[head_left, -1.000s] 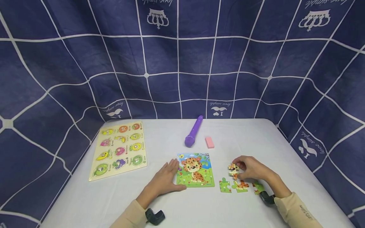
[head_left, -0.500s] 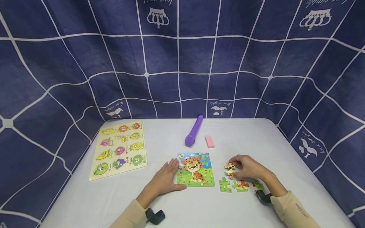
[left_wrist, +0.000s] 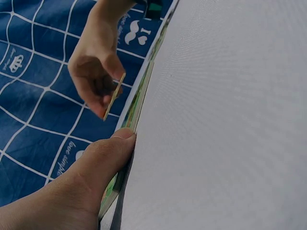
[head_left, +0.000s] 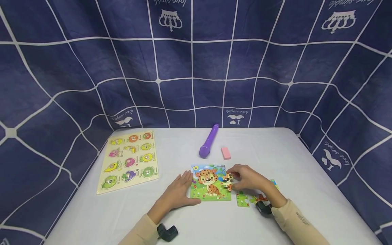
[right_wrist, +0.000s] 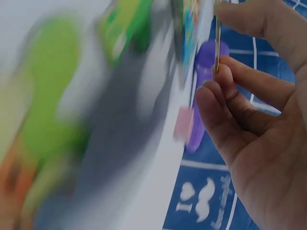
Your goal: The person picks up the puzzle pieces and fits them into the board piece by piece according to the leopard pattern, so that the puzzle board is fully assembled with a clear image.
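Observation:
A square leopard puzzle board lies on the white table in the head view. My left hand rests along its left side with straight fingers, the thumb at its front edge; that thumb touches the edge in the left wrist view. Over the board's right side, my right hand pinches a leopard-face puzzle piece between thumb and fingers. Edge-on, the thin piece is held above the board in the left wrist view. Loose pieces lie beneath the right forearm: a green puzzle piece and an orange-spotted piece, partly hidden.
Behind the board lie a purple toy microphone and a pink block. A wooden fruit puzzle board sits at the left. Navy gridded cloth surrounds the table at the back and sides.
My right hand has moved left with the pinched puzzle piece, from above the loose pieces to the board's right edge. A blue-cornered piece now shows behind the forearm. My left hand has stayed put.

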`<state>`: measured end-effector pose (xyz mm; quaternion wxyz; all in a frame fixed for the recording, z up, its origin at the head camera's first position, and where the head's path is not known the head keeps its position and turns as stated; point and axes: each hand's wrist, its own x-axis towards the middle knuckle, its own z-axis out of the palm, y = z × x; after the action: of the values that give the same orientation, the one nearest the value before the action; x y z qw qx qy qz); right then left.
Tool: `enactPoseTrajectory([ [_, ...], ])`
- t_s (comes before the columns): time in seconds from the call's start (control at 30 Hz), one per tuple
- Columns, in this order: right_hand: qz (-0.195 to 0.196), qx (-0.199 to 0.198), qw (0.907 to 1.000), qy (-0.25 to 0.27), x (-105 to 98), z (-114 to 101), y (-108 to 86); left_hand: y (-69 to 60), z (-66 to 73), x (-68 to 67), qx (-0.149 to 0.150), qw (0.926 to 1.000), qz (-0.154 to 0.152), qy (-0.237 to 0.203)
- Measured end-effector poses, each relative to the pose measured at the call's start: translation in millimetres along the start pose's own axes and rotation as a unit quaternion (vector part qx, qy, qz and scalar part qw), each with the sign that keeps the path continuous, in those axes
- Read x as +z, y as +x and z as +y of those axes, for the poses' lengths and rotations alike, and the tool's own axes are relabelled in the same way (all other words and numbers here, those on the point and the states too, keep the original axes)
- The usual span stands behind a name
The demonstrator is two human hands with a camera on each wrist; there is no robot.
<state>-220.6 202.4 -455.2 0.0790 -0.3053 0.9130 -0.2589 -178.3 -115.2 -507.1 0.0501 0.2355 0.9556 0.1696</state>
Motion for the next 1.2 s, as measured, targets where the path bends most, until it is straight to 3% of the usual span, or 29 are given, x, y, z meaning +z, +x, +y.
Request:
enactPoseTrajectory([
  [0.2, -0.004, -0.024, 0.9997, -0.003, 8.1, -18.5, 19.2, 0.1, 0.5, -0.6, 0.0, 1.0, -0.001, -0.001],
  [0.4, -0.018, -0.021, 0.9996, -0.001, 14.3, -31.4, 33.5, 0.3, 0.3, -0.7, -0.003, 1.0, -0.005, -0.001],
  [0.87, -0.036, 0.005, 0.9985, -0.042, 28.0, -41.2, 54.5, 0.2, 0.2, -0.3, -0.003, 0.9999, -0.005, 0.01],
  [1.2, -0.046, 0.017, 0.9979, -0.043, 32.7, -42.0, 58.0, -0.2, 1.6, -0.9, -0.005, 0.9999, -0.006, 0.011],
])
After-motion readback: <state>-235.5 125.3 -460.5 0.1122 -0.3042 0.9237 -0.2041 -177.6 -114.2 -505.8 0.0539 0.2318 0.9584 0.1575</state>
